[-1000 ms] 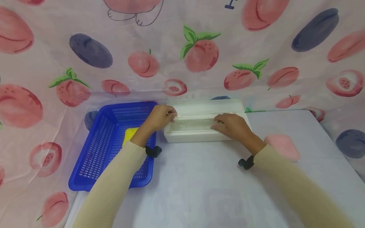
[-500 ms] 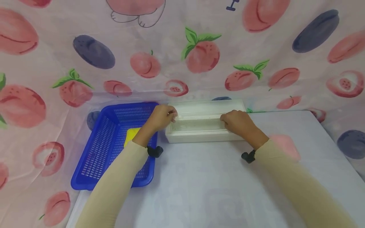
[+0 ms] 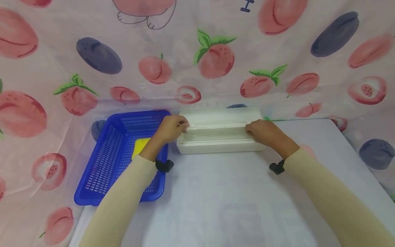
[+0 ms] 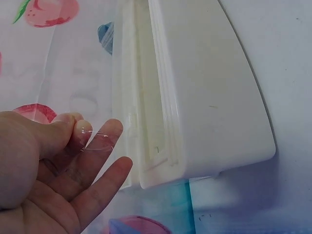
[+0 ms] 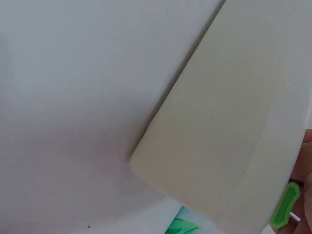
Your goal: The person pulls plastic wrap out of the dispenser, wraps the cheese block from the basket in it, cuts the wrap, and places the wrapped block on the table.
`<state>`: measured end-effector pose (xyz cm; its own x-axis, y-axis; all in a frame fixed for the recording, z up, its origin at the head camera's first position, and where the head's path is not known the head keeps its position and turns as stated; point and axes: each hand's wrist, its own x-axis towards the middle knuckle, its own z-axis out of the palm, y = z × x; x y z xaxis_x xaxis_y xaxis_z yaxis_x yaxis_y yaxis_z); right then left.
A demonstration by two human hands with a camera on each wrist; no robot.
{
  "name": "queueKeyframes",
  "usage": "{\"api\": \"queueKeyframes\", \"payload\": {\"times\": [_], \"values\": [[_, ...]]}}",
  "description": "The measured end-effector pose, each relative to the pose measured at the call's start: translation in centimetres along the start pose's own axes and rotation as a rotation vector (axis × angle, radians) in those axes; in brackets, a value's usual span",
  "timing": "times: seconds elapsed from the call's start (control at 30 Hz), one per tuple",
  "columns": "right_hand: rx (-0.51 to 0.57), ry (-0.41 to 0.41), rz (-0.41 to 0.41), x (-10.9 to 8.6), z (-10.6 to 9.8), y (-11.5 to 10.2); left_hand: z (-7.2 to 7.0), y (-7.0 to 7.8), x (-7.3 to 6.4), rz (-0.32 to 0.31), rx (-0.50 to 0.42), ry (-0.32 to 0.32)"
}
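A long white box (image 3: pixel 220 147) stands against the back cloth with its translucent lid (image 3: pixel 222 116) raised behind it. At the box's left end my left hand (image 3: pixel 172 128) pinches clear plastic film (image 4: pixel 97 141) between thumb and forefinger; the other fingers are spread in the left wrist view. Over the right end of the box, my right hand (image 3: pixel 262 132) has its fingers curled. In the right wrist view that hand (image 5: pixel 304 170) is partly hidden behind the box and holds a small green plastic piece (image 5: pixel 286 204), whose full shape cannot be seen.
A blue plastic basket (image 3: pixel 78 192) stands at the left with a yellow item (image 3: pixel 140 145) in it. A pink item (image 3: pixel 308 150) lies mostly hidden behind the right forearm. Peach-printed cloth (image 3: pixel 185 44) hangs behind the white table (image 3: pixel 216 206).
My right hand has moved to the right along the box, from inside its right part to near its end, its fingers more curled. The left hand has stayed at the left end.
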<state>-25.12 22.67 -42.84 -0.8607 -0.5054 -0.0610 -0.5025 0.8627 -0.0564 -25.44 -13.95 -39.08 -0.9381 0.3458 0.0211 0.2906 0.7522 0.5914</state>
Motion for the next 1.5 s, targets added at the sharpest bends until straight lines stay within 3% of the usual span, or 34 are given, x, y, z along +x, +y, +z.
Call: {"api": "queueKeyframes", "payload": {"times": [0.2,0.3,0.53,0.67,0.83,1.1,1.23,1.5], "values": [[0.001,0.026,0.021,-0.5,0.5,0.4,-0.1,0.1,-0.5,0.004,-0.008,-0.001],[0.019,0.081,0.024,-1.0,0.6,0.5,-0.4,0.3,-1.1,0.015,-0.003,0.007],[0.201,0.227,0.051,-2.5,0.1,0.3,-1.3,0.8,-3.2,0.033,-0.046,0.031],[0.289,0.354,0.04,-3.3,-0.4,-0.3,-1.8,1.2,-4.5,0.054,-0.087,0.081],[0.309,0.539,-0.054,-4.1,-0.6,-1.2,-2.0,1.5,-6.0,0.097,-0.092,0.15],[0.29,0.703,-0.111,-5.9,-0.1,-2.1,-1.5,2.0,-7.8,0.149,-0.105,0.185],[0.297,0.745,-0.117,-6.5,-0.5,-2.6,-1.6,2.5,-8.7,0.155,-0.134,0.199],[0.344,0.723,-0.078,-8.0,-0.4,-3.4,-0.8,2.7,-10.3,0.176,-0.152,0.199]]}}
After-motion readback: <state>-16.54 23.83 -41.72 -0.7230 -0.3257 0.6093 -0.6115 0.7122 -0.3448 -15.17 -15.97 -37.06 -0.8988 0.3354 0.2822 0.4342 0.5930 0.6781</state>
